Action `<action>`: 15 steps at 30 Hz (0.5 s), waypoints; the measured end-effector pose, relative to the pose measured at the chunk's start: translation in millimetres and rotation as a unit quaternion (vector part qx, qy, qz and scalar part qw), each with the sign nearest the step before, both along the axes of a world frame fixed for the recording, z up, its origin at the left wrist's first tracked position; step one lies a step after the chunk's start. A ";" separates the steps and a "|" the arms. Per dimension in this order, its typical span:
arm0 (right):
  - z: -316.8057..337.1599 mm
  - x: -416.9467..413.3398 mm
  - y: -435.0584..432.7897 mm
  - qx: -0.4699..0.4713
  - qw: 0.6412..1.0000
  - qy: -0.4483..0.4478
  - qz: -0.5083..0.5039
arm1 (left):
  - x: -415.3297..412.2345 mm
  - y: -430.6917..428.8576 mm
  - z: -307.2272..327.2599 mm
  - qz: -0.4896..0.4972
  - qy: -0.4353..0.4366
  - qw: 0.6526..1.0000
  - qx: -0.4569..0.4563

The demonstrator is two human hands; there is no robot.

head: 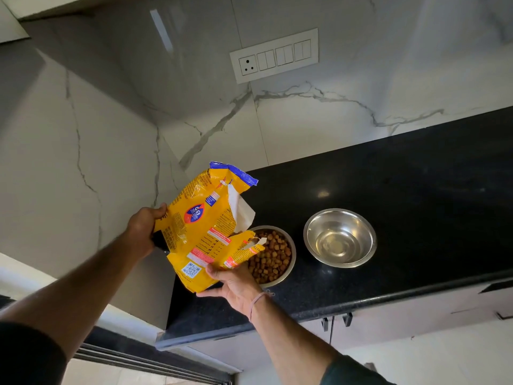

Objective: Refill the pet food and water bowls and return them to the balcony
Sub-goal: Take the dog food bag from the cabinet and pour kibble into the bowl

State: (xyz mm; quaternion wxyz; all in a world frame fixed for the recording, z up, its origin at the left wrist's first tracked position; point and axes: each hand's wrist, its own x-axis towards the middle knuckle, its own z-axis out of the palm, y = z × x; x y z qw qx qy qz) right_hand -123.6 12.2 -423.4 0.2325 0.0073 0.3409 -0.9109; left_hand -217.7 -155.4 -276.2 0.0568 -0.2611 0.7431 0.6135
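A torn yellow pet food bag [204, 226] hangs tilted above the left end of the black counter [402, 195]. My left hand [144, 229] grips the bag's left edge, and my right hand [236, 284] holds its lower corner from below. The bag's ripped opening sits over a steel bowl [291, 262] that holds brown kibble [270, 259]. To the right of it stands a second steel bowl [340, 237] with a little water in the bottom.
A white marble-look wall rises behind the counter, with a switch and socket panel [273, 55] on it. Cabinet doors with dark handles [336, 320] run under the counter edge. A sliding-door track [144, 362] lies on the floor at lower left.
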 end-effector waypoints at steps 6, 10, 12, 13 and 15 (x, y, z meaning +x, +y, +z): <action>0.1 1.1 -0.5 0.001 1.000 0.002 0.012 | -1.5 -2.6 -2.0 -0.001 0.005 1.000 -0.001; 3.1 -0.4 0.8 0.013 1.000 0.005 0.008 | -2.4 -4.3 -4.6 0.000 0.012 1.000 -0.004; 5.4 -0.5 2.3 0.018 1.000 0.002 0.014 | -2.2 -3.3 -4.6 -0.001 0.018 1.000 0.005; 6.3 -0.6 3.0 0.020 1.000 0.003 0.018 | -1.8 -3.5 -4.4 0.000 0.021 1.000 0.008; 8.6 -0.2 4.5 0.029 0.999 0.009 0.024 | -1.1 -5.0 -4.6 0.003 0.021 1.000 0.014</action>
